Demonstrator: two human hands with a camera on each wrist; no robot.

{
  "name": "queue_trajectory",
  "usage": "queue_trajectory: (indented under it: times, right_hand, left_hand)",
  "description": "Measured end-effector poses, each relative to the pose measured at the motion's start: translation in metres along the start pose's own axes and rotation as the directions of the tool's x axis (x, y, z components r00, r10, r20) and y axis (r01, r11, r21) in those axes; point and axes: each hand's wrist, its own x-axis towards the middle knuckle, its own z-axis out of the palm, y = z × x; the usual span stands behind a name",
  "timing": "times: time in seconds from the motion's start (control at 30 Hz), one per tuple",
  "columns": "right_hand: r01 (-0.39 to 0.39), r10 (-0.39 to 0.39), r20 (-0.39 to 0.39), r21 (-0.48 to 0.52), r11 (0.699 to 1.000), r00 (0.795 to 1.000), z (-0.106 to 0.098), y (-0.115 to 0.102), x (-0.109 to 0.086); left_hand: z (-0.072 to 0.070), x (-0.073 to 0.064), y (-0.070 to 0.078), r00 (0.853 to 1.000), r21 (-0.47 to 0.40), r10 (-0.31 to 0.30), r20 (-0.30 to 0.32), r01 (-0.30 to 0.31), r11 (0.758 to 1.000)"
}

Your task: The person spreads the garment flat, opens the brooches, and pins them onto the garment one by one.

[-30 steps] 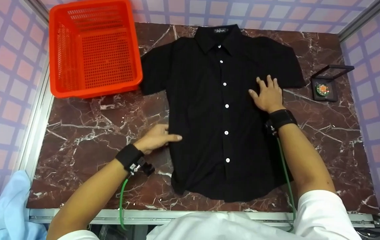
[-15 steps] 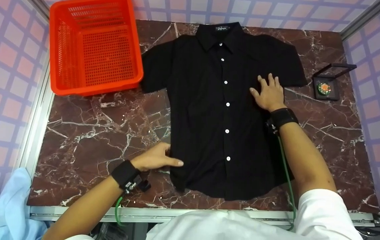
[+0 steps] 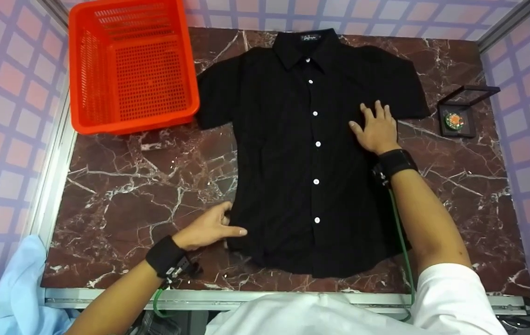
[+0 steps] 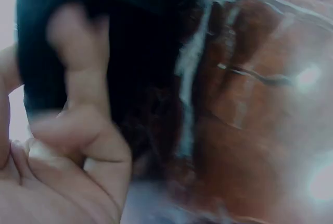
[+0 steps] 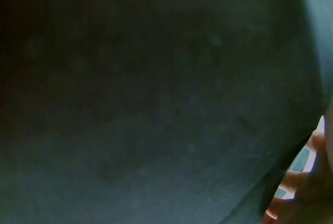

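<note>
A black short-sleeved shirt (image 3: 278, 153) with white buttons lies front up on the marbled table, collar at the far end. The left hand (image 3: 204, 228) holds its left side edge near the hem, thumb on top of the cloth and the fingers partly hidden. In the left wrist view, curled fingers (image 4: 86, 99) show against the black cloth. The right hand (image 3: 376, 129) rests on the right side of the shirt below the sleeve, fingers spread. Dark cloth fills most of the right wrist view, with a few fingertips (image 5: 294, 182) at its lower right.
An orange-red plastic basket (image 3: 191, 109) stands at the back left, overlapping the shirt's left sleeve. At right is a small black case (image 3: 467, 132), lid raised, with a green and orange round piece. Light blue cloth (image 3: 13, 288) hangs at the front left corner.
The left hand has slid down the shirt's side toward the hem, then moved left, drawing the lower side edge outward. The right hand has stayed in place on the shirt.
</note>
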Motion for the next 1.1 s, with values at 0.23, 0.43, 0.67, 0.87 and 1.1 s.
queue_trajectory:
  times: [0.23, 0.43, 0.67, 0.87, 1.1]
  right_hand:
    - [-0.01, 0.01, 0.01, 0.008, 1.0, 1.0, -0.002, 0.0, 0.001]
    - [-0.013, 0.013, 0.0, 0.026, 1.0, 1.0, -0.002, 0.0, 0.002]
    - [-0.046, 0.051, -0.078, 0.061, 0.997, 0.996, -0.007, 0.006, 0.009]
    - [-0.06, 0.066, -0.162, 0.038, 0.997, 0.985, -0.022, 0.016, 0.023]
    - [-0.129, 0.134, -0.097, 0.059, 0.99, 0.986, -0.036, 0.042, 0.034]
  left_hand:
    - [-0.01, -0.003, -0.003, 0.992, 0.198, -0.103, -0.069, 0.115, 0.973]
    - [-0.038, 0.016, 0.017, 0.969, 0.421, -0.024, -0.247, 0.13, 0.898]
    - [-0.066, 0.07, 0.058, 0.856, 0.601, 0.214, -0.471, 0.134, 0.788]
    - [-0.07, 0.133, 0.089, 0.788, 0.656, 0.296, -0.539, 0.173, 0.735]
    - [-0.09, 0.195, 0.1, 0.694, 0.582, 0.12, -0.71, 0.483, 0.654]
